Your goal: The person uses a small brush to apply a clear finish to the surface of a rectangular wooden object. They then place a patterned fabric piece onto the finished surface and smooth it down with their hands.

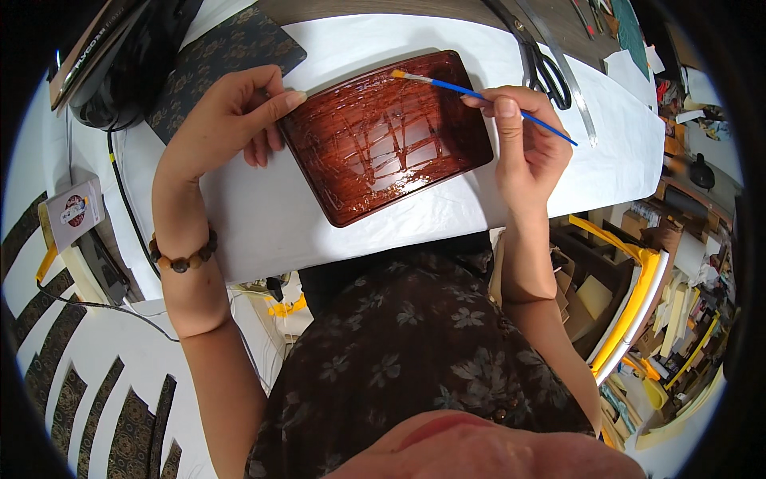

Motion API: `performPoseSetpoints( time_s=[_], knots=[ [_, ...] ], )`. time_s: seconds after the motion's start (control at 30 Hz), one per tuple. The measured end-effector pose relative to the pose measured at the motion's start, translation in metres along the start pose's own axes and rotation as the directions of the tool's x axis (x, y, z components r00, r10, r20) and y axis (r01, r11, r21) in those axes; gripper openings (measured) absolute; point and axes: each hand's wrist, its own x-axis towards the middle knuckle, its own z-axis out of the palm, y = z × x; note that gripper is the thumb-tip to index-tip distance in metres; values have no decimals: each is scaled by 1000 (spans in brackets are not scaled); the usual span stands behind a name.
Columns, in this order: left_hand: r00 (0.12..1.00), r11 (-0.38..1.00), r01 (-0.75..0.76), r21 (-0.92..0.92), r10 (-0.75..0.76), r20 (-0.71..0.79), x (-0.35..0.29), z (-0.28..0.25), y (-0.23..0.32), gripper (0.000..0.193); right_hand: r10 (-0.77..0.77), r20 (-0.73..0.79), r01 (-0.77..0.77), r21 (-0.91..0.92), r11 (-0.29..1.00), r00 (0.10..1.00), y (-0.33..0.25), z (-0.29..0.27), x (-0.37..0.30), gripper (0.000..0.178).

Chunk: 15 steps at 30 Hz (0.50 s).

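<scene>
A reddish-brown wooden-looking tray (467, 132) with rounded corners and a raised rim lies tilted on white paper. Glossy, wet-looking streaks criss-cross its floor, with a thicker shine along the near side. My left hand (239, 116) grips the tray's left corner, thumb on the rim and fingers partly hidden beside and below it. In my right hand (533, 148) a thin paintbrush (451, 85) with a blue handle is pinched between thumb and fingers. Its yellowish bristles meet the tray near the far rim.
White paper (622, 160) covers the table. Large black-handled scissors (550, 76) and a metal ruler (570, 76) lie at the far right. A dark flower-patterned board (231, 60) and a black appliance (128, 76) stand far left. Patterned strips (132, 423) lie lower left; cluttered shelves fill the right.
</scene>
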Motion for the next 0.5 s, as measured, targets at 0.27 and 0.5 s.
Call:
performPoseSetpoints(
  time_s=[0.27, 0.5],
  knots=[
    [1000, 1000, 7, -2, -8, -3, 0, 0, 0, 30, 17, -69, -20, -50, 999, 997, 1, -16, -2, 13],
    [1000, 1000, 4, 17, -4, -13, 0, 0, 0, 30, 27, -20, -27, -25, 999, 999, 2, -6, -1, 15]
  ],
)
